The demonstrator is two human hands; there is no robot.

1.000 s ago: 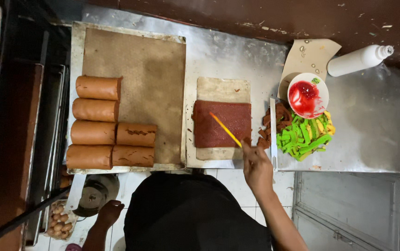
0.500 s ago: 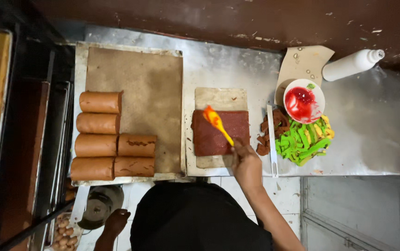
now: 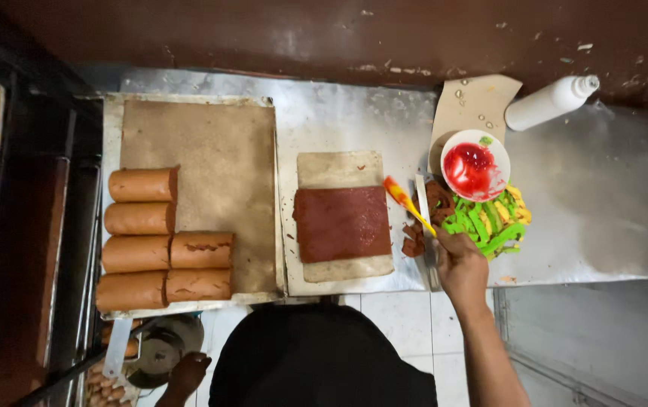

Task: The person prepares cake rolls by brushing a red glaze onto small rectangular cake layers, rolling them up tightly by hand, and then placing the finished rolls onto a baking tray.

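Here the right hand (image 3: 460,264) has its grip closed around the orange spatula (image 3: 408,203), beside the cake sheet's (image 3: 343,224) right edge.

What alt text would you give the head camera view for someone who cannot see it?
Seen from above, a person's right hand holds an orange brush beside a flat brown cake sheet spread with dark red filling on a steel counter. A tray of rolled cakes sits at the left; a bowl of red sauce sits at the right.

Rolls (image 3: 162,237) on tray (image 3: 196,102) left, sheet cake (image 3: 343,223) center, bowl (image 3: 475,165) w/ strips (image 3: 490,222) right.
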